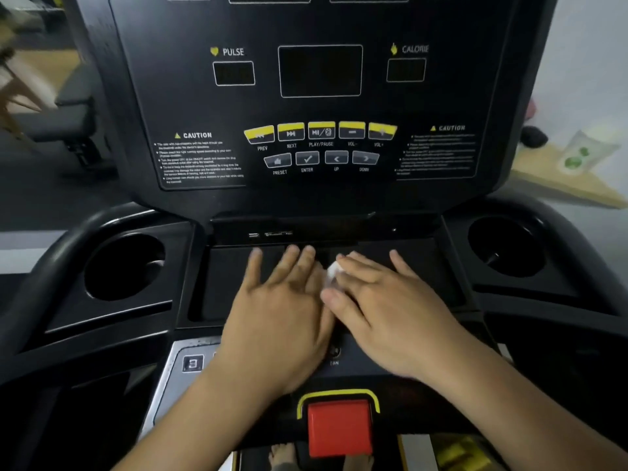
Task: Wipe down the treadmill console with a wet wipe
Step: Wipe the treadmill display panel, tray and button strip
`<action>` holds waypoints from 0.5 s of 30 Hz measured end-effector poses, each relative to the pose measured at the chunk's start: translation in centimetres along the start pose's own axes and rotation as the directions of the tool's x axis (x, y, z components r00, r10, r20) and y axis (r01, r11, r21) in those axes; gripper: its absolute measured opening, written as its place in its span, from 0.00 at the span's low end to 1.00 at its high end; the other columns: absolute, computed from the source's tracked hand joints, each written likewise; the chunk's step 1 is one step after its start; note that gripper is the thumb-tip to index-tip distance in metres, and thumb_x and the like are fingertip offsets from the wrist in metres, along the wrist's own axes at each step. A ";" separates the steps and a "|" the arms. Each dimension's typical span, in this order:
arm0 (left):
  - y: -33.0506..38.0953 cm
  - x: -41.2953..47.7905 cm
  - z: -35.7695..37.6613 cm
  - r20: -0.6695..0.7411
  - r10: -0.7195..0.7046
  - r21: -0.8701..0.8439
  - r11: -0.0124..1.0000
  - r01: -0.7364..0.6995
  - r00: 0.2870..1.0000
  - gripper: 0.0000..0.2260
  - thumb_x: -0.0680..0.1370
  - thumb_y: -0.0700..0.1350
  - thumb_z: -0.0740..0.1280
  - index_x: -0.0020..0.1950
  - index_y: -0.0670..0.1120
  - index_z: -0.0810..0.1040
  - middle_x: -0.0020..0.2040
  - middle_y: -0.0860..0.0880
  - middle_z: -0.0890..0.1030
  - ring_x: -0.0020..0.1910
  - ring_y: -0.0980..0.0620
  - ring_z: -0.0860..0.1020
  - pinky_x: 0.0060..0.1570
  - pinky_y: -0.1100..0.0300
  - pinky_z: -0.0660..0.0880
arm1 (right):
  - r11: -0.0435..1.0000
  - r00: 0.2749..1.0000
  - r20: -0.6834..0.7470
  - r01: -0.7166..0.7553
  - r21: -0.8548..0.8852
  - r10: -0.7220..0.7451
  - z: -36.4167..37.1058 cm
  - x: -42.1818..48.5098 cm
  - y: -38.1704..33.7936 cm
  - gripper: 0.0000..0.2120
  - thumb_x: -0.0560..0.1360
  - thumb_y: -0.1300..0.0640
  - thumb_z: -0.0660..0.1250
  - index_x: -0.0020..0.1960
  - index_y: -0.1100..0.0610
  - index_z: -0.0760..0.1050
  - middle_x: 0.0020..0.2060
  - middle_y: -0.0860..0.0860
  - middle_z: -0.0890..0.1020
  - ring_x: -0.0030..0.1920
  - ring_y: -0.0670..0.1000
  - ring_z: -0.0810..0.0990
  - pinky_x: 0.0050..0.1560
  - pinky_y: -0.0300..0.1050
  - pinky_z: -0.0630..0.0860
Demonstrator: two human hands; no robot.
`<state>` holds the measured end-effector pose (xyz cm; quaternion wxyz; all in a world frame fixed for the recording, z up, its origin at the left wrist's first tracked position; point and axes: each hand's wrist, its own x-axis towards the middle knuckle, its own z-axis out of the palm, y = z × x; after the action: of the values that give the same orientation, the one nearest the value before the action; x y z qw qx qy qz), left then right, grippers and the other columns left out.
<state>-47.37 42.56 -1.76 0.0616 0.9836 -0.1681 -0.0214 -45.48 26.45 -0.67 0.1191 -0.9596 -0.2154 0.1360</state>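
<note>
The black treadmill console (pixel 204 107) fills the view, with dark displays and a row of yellow buttons (pixel 319 131). Both my hands lie flat side by side over the shallow tray (pixel 224 283) below the panel. My left hand (pixel 282 307) has its fingers spread and straight. My right hand (pixel 384 307) presses a small white wet wipe (pixel 332 271) onto the tray with straight fingers. Only a bit of the wipe shows between the two hands; the rest is hidden under my right fingers.
Round cup holders sit at the left (pixel 124 270) and right (pixel 503 246) of the tray. A red stop button (pixel 339 426) with a yellow frame lies near my wrists. A pack of wipes (pixel 581 151) rests on a wooden surface at the far right.
</note>
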 end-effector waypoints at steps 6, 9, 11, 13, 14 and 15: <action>-0.8 -0.4 0.6 -0.015 0.075 -0.112 0.991 -0.076 0.997 0.24 0.81 0.53 0.46 0.70 0.50 0.72 0.67 0.51 0.78 0.67 0.54 0.74 0.71 0.47 0.63 | 0.999 0.998 0.062 0.019 0.028 -0.020 0.5 0.5 0.0 0.38 0.74 0.35 0.33 0.78 0.50 0.54 0.78 0.43 0.52 0.76 0.39 0.44 0.76 0.55 0.39; -1.8 0.3 0.2 -0.129 0.021 -0.169 0.985 -0.043 0.991 0.18 0.77 0.50 0.53 0.58 0.50 0.78 0.49 0.52 0.83 0.48 0.50 0.80 0.55 0.53 0.72 | 0.990 0.997 0.022 0.073 0.120 -0.076 0.6 2.1 -1.2 0.36 0.75 0.36 0.33 0.76 0.49 0.58 0.78 0.42 0.54 0.76 0.39 0.45 0.76 0.59 0.42; -2.4 0.5 0.2 -0.189 -0.084 -0.321 0.947 0.019 0.978 0.13 0.73 0.47 0.59 0.55 0.49 0.78 0.43 0.51 0.83 0.42 0.48 0.80 0.45 0.53 0.76 | 0.982 0.993 -0.057 0.107 0.153 -0.099 0.8 2.1 -1.8 0.37 0.75 0.35 0.34 0.74 0.48 0.63 0.78 0.43 0.55 0.77 0.40 0.46 0.76 0.57 0.45; -2.7 0.6 -0.1 -0.234 -0.191 -0.444 0.893 0.070 0.953 0.08 0.72 0.45 0.65 0.51 0.48 0.77 0.40 0.50 0.82 0.39 0.50 0.80 0.40 0.54 0.77 | 0.974 0.977 -0.195 0.126 0.190 -0.088 0.9 1.7 -1.8 0.31 0.77 0.38 0.42 0.71 0.50 0.68 0.75 0.44 0.63 0.75 0.43 0.56 0.75 0.52 0.54; -2.8 0.8 -0.3 -0.250 -0.213 -0.507 0.860 0.059 0.945 0.06 0.72 0.42 0.67 0.48 0.49 0.75 0.38 0.53 0.81 0.36 0.54 0.79 0.39 0.57 0.76 | 0.965 0.960 -0.273 0.133 0.227 -0.069 0.8 1.4 -1.6 0.26 0.78 0.41 0.49 0.69 0.51 0.71 0.72 0.45 0.68 0.72 0.44 0.63 0.72 0.48 0.61; -2.9 1.1 -0.7 -0.249 -0.227 -0.568 0.822 0.048 0.942 0.08 0.71 0.38 0.68 0.44 0.49 0.74 0.35 0.55 0.79 0.34 0.57 0.76 0.37 0.61 0.74 | 0.951 0.941 -0.336 0.143 0.275 -0.044 0.7 1.1 -1.3 0.20 0.77 0.45 0.56 0.65 0.51 0.73 0.67 0.44 0.73 0.66 0.45 0.70 0.66 0.45 0.68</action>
<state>-45.37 45.02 -1.42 0.3671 0.9241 -0.0708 0.0785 -45.27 28.19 -1.15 0.3016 -0.9287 -0.2156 0.0002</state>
